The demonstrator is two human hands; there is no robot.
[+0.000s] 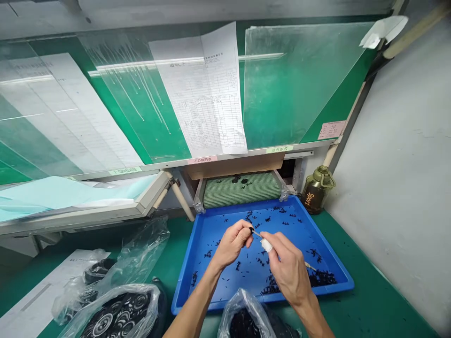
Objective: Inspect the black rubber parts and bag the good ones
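Observation:
Over the blue tray [186, 263], my left hand [232, 241] pinches a small black round part [251, 230] between thumb and fingers. My right hand [289, 263] grips a thin stick-like tool [257, 233], whose tip meets the black part. The tool's pale rear end shows behind the hand; its exact kind cannot be made out. White wrapping [267, 245] covers a digit of the right hand. Small black scraps [322, 278] lie scattered in the tray, piled thickest at its near right corner.
A green conveyor belt [243, 190] carrying a few black pieces ends above the tray's far edge. Bags of black parts [120, 314] and black pieces [243, 324] stand in front. A bottle [317, 190] is at the back right. Papers [207, 94] hang on the green board.

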